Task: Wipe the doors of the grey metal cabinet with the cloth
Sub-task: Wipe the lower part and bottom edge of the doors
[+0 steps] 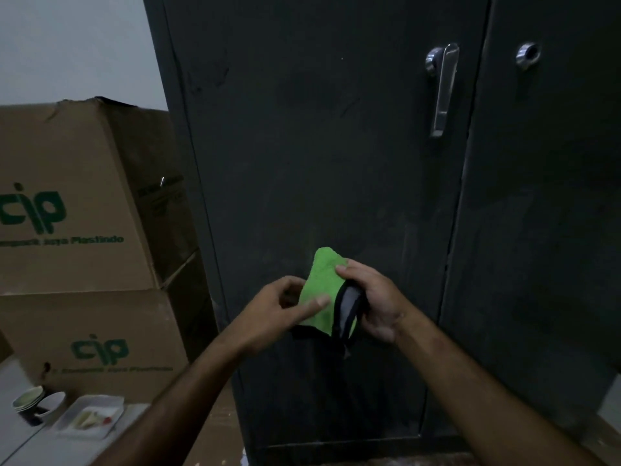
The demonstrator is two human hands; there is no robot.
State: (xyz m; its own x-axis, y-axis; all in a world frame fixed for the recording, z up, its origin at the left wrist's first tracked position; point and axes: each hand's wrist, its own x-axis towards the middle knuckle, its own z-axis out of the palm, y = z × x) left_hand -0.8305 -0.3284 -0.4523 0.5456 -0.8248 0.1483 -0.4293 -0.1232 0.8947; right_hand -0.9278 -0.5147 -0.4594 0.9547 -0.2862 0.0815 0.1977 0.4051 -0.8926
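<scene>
A dark grey metal cabinet (319,146) fills the middle and right of the view, both doors closed. The left door carries a chrome lever handle (443,89); the right door (544,196) has a round chrome lock (528,54). In front of the left door's lower half, both hands hold a green cloth (321,284) with a black edge and a grey underside. My left hand (279,311) pinches the cloth's left part, thumb on its green face. My right hand (373,301) grips the right side, fingers curled over the folded edge. The cloth is held off the door.
Two stacked cardboard boxes (77,203) with green print stand left of the cabinet. Below them at the lower left, small bowls (37,403) and a white rectangular dish (89,420) sit on a pale surface. A pale wall (67,45) rises behind the boxes.
</scene>
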